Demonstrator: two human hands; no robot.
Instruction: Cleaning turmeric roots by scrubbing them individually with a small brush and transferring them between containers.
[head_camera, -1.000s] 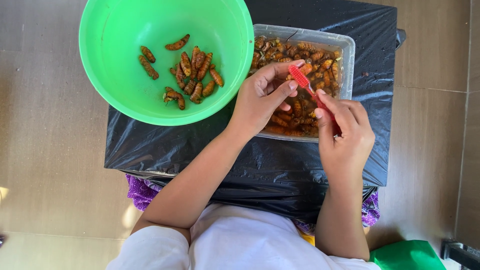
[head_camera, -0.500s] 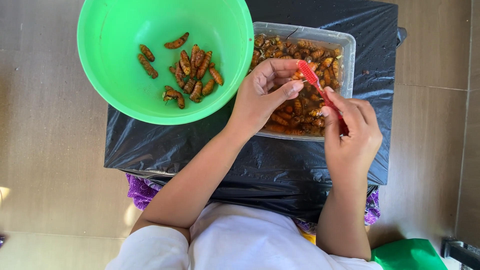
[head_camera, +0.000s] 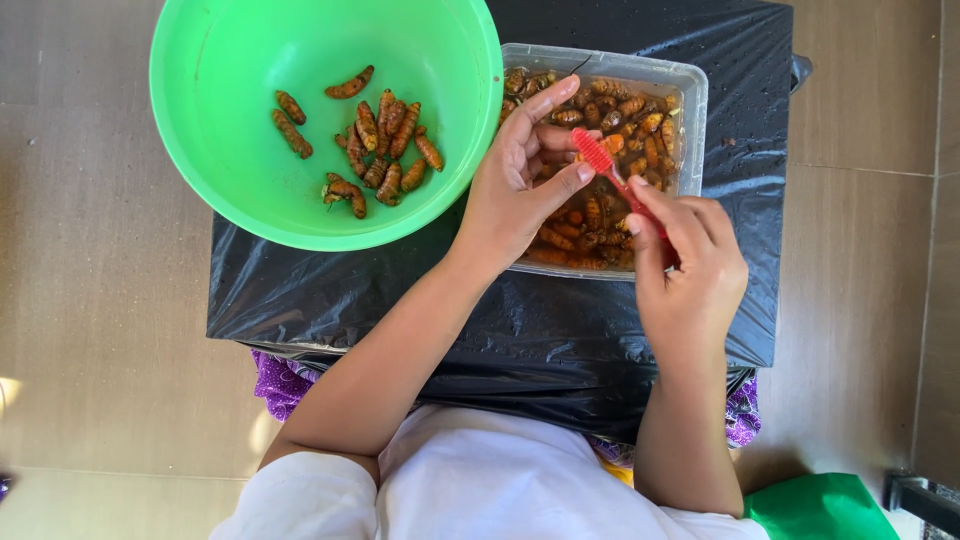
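Over the clear rectangular plastic tub (head_camera: 690, 90) of orange-brown roots, the left hand (head_camera: 520, 190) pinches something small, the right hand (head_camera: 690, 270) grips the red toothbrush (head_camera: 600, 165); short, light strokes seem best.

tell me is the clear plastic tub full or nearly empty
Fairly full: the clear rectangular plastic tub holds a dense layer of small orange-brown roots across its whole visible bottom. Its depth cannot be judged.

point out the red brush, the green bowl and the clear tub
red brush (head_camera: 597, 157), head view, on its bristled head
green bowl (head_camera: 220, 120), head view, on a bare part of its inner wall
clear tub (head_camera: 694, 100), head view, on its right rim
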